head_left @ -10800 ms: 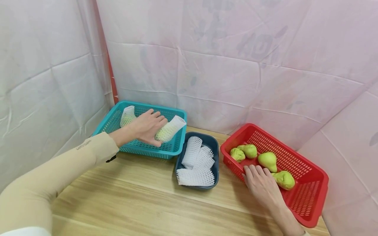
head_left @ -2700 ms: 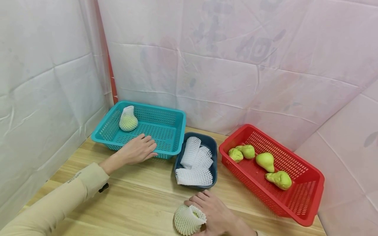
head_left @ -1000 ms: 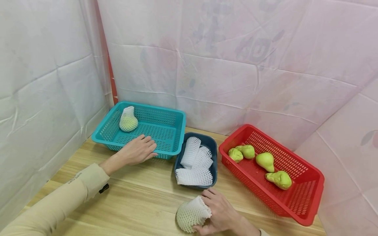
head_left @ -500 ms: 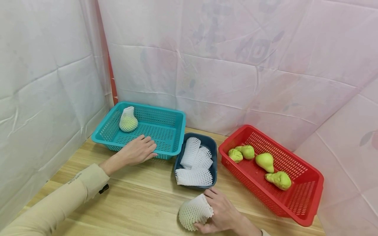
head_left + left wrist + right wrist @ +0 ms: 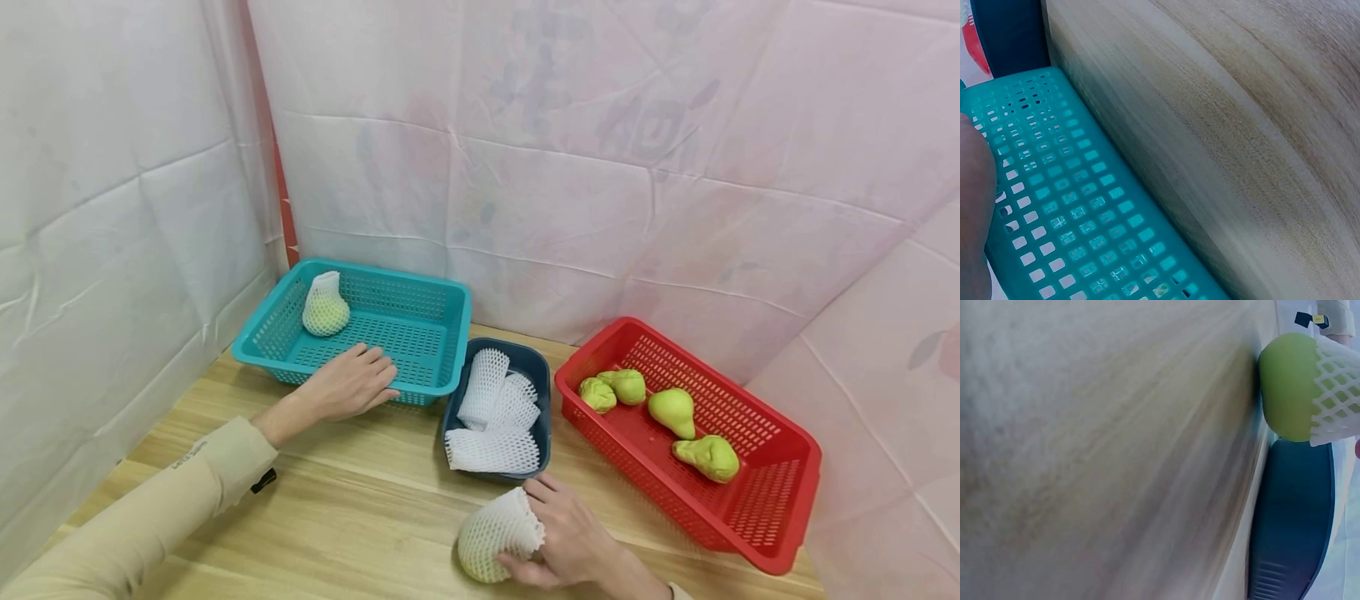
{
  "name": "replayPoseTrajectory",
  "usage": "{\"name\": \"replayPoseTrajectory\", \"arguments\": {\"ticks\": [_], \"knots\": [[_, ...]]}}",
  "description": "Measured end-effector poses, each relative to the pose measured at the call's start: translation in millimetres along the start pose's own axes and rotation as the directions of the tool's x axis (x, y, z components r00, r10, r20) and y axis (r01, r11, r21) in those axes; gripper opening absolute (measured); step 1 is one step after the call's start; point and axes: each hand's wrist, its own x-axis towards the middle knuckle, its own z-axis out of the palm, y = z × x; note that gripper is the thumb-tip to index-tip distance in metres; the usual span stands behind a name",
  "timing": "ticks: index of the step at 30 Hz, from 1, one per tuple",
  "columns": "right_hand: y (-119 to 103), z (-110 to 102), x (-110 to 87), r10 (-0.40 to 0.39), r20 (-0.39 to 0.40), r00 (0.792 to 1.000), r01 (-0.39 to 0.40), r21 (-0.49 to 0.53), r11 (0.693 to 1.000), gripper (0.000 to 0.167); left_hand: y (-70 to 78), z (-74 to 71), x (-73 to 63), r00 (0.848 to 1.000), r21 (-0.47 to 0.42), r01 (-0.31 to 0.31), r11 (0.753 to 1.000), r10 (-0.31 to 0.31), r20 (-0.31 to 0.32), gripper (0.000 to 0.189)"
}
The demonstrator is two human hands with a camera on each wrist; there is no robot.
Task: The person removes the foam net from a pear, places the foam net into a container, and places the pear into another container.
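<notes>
My right hand (image 5: 570, 537) grips the open end of a white foam net (image 5: 517, 521) that is pulled over a pear (image 5: 474, 550) on the table's front part. The net's mouth tilts to the right. In the right wrist view the green round bottom of the pear (image 5: 1286, 387) is bare, and the net (image 5: 1336, 394) covers the rest. My left hand (image 5: 348, 385) rests on the near rim of the teal basket (image 5: 281, 367), fingers relaxed over the edge. Inside that basket a netted pear (image 5: 326, 312) stands at the left.
Between the baskets is a dark blue tray (image 5: 546, 417) with several foam nets (image 5: 491, 450). On the right a red basket (image 5: 750, 533) holds several bare, partly wrinkled pears (image 5: 671, 411). Fabric walls (image 5: 525, 167) border the wooden table (image 5: 337, 517).
A second netted pear has left the teal basket; one now lies under my right hand, which has come from the red basket's rim. Lately that hand shifts slightly right, tilting the net; my left stays.
</notes>
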Motion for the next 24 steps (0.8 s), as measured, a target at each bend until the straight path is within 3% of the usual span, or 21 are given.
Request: {"name": "replayPoseTrajectory", "arguments": {"ticks": [24], "knots": [[10, -29, 16.0, -0.027, 0.057, 0.998, 0.036, -0.165, 0.986, 0.033, 0.7, -3.9, -0.2, 0.999, 0.001, 0.006, 1.000, -0.006, 0.032, 0.044]]}}
